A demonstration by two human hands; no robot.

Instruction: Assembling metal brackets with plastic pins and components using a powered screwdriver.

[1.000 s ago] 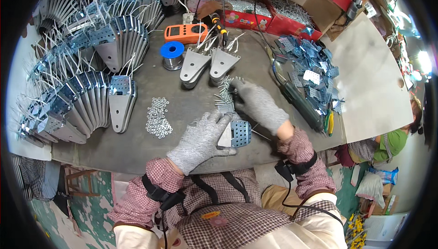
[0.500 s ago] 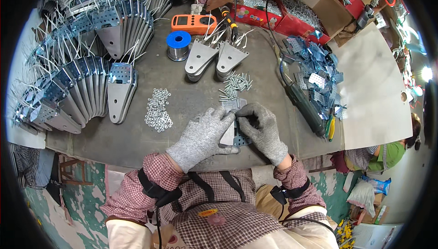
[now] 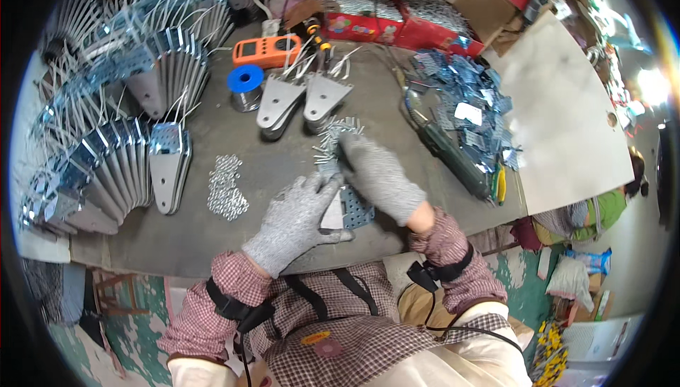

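Near the table's front edge, my gloved left hand (image 3: 292, 218) is closed on a light grey tapered metal plate (image 3: 331, 215), its thumb along the near end. A blue perforated metal plate (image 3: 359, 210) lies against it on the right. Just beyond, my gloved right hand (image 3: 381, 178) reaches to the pile of small screws (image 3: 327, 144); motion blurs its fingers and hides what they may hold. A pile of small nuts (image 3: 227, 190) lies left of my left hand. Past the screws stand two stacks of grey brackets (image 3: 280, 101) with white wires.
Rows of wired brackets (image 3: 127, 167) crowd the left side. Behind are a solder spool (image 3: 245, 88), an orange meter (image 3: 265, 51) and red boxes of fasteners (image 3: 365, 28). To the right lie a dark corded tool (image 3: 457, 160), loose blue plates (image 3: 467, 93) and pliers (image 3: 501, 183).
My right hand has left the plates and moved away from me to the screw pile. My left hand stays on the grey plate. The whole view has shifted.
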